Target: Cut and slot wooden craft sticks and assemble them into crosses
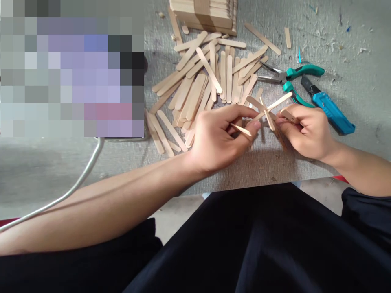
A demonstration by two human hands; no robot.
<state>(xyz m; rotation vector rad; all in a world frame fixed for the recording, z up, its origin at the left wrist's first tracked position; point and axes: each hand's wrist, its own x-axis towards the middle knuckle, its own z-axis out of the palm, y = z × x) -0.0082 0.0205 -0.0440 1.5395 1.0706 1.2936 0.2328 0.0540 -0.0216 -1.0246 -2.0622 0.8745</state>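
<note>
Between my hands is a small star-like piece of crossed wooden craft sticks [270, 118], held just above the table near its front edge. My left hand [220, 134] pinches one arm of it between thumb and fingers, and another stick [241, 130] pokes out between its fingers. From the other side, my right hand [308, 129] has its fingers closed on the piece, with a stick end that bears small holes [288, 116] showing at the fingertips. How the sticks are joined at the crossing is too small to make out.
Loose craft sticks [191, 97] lie in a heap beyond my hands, with bundled sticks [203, 14] behind. Teal-handled pliers [285, 76] and a blue utility knife [332, 112] lie at the right. A white cable [85, 173] crosses the left side; the upper left is blurred.
</note>
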